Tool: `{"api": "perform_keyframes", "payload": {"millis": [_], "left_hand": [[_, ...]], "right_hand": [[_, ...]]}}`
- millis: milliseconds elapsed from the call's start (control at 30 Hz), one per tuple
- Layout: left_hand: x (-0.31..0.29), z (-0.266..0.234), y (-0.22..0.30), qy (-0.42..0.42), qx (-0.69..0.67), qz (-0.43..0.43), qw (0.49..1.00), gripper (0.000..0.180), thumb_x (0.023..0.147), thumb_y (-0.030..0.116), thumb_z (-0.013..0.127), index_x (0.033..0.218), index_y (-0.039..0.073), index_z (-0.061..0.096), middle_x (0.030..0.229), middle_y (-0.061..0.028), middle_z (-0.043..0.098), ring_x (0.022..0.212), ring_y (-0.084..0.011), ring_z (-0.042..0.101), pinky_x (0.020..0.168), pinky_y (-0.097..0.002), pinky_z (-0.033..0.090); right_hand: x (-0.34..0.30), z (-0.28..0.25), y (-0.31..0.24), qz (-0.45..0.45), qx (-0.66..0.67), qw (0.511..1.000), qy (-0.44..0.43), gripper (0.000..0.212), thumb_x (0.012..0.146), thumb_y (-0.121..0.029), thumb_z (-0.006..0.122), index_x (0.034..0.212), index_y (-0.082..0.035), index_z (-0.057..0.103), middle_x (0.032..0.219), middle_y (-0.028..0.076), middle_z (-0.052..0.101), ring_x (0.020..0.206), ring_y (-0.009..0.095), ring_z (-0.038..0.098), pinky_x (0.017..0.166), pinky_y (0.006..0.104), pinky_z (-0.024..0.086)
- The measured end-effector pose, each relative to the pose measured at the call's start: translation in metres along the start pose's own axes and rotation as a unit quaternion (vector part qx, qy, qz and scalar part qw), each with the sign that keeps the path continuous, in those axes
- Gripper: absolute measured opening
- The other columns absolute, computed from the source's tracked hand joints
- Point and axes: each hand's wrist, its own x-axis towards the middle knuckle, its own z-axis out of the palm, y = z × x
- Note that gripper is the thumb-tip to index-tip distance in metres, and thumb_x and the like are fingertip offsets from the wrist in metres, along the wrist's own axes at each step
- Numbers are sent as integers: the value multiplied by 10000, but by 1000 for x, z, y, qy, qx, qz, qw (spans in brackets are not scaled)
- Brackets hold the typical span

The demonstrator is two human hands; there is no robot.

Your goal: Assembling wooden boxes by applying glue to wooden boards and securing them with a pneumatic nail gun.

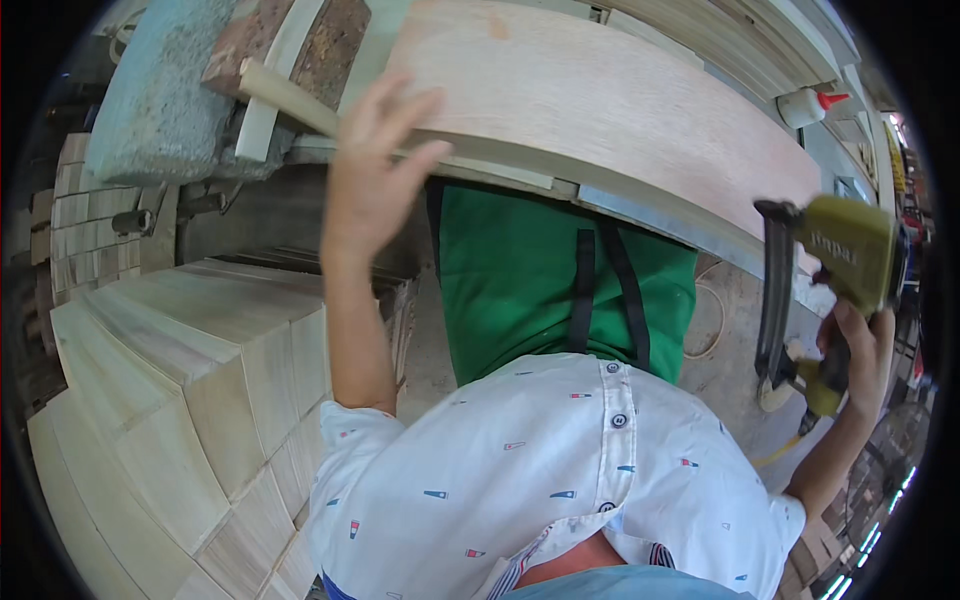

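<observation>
My left hand (375, 170) is over the front edge of the workbench, its fingers spread and slightly blurred. It is close to the left end of a long pale wooden board (590, 95); whether it touches the board I cannot tell. A light wooden strip (285, 97) sticks out to the left from behind that hand. On the right side, my right hand (858, 340) is wrapped round the handle of an olive-green pneumatic nail gun (848, 250). Its dark magazine points down beside the board's right end, and a yellow hose (785, 452) runs from the handle's base.
A white glue bottle (803, 107) with a red tip lies beyond the board. Pale blue foam (165, 95) and a brownish brick-like block (325, 50) rest at the far left. Stacked wooden pieces (180, 400) stand at my left. A green apron (530, 280) hangs before me.
</observation>
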Motion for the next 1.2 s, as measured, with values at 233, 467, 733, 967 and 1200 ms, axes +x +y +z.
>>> {"api": "perform_keyframes", "payload": {"millis": [233, 467, 733, 967, 1200], "left_hand": [[-19, 1, -47, -10, -236, -93, 967, 319, 828, 78, 666, 1146, 49, 655, 1208, -108, 612, 1067, -173, 581, 935, -280, 440], [-10, -7, -64, -42, -293, -89, 951, 267, 844, 62, 657, 1108, 25, 672, 1136, -93, 654, 1025, -131, 591, 900, -249, 464], [-11, -3, -71, -32, -306, -78, 948, 281, 830, 34, 660, 1110, 41, 675, 1143, -83, 644, 1024, -133, 590, 902, -251, 473], [-18, 1, -77, -46, -391, -102, 913, 413, 800, -79, 621, 1200, 25, 615, 1233, -63, 565, 1071, -145, 565, 913, -259, 483], [-17, 6, -86, -50, -421, -120, 898, 420, 792, -102, 614, 1200, 0, 602, 1222, -57, 567, 1065, -143, 565, 911, -259, 485]], "right_hand": [[22, 74, -71, -82, -10, 990, -112, 310, 815, -210, 640, 983, 44, 587, 642, 62, 572, 520, 117, 524, 483, 246, 396], [39, 136, -129, -140, -28, 964, -225, 271, 798, -195, 665, 901, 45, 595, 608, 57, 573, 513, 108, 544, 478, 244, 415], [58, 189, -161, -178, -55, 943, -276, 296, 818, -220, 662, 934, 39, 576, 639, 54, 567, 507, 114, 552, 472, 241, 438], [65, 218, -193, -172, -65, 926, -329, 284, 844, -190, 633, 972, 54, 568, 668, 48, 573, 528, 106, 566, 480, 240, 456], [63, 231, -213, -138, -131, 911, -367, 290, 876, -169, 589, 1037, 67, 542, 718, 66, 600, 557, 114, 593, 510, 244, 495]]}}
